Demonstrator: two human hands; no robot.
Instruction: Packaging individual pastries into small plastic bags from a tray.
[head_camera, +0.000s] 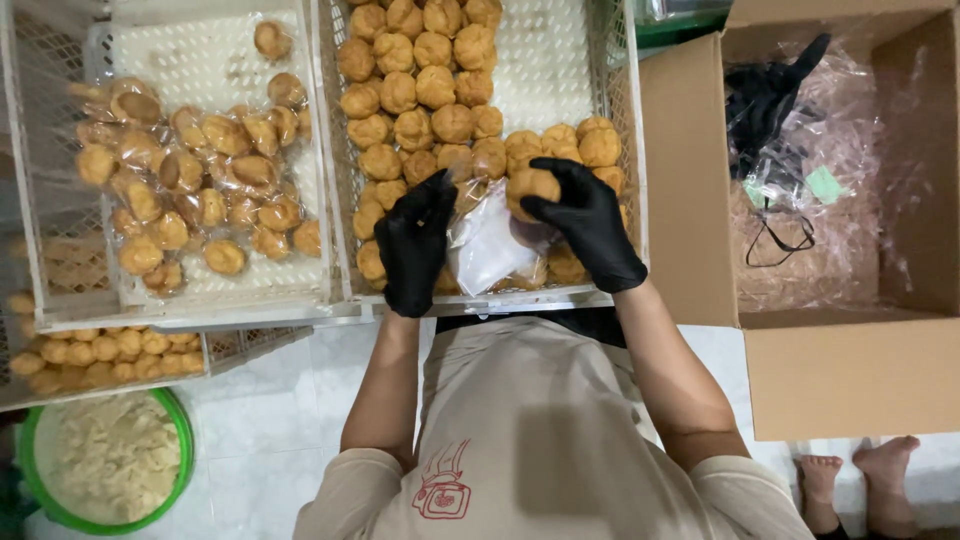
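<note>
Both my hands wear black gloves and work over a white plastic crate (630, 150) holding several round golden-brown pastries (435, 85). My left hand (413, 243) grips the edge of a small clear plastic bag (487, 248) held open above the crate's near side. My right hand (588, 222) is closed on one round pastry (531, 185) right at the mouth of the bag. More loose pastries lie around and under both hands.
A second white crate (210, 55) to the left holds pastries wrapped in clear bags (200, 175). Below it another crate of pastries (90, 350) and a green bowl (183, 450) of pale crumbs. An open cardboard box (850, 370) with plastic wrap stands right; someone's bare feet (860, 475) beside it.
</note>
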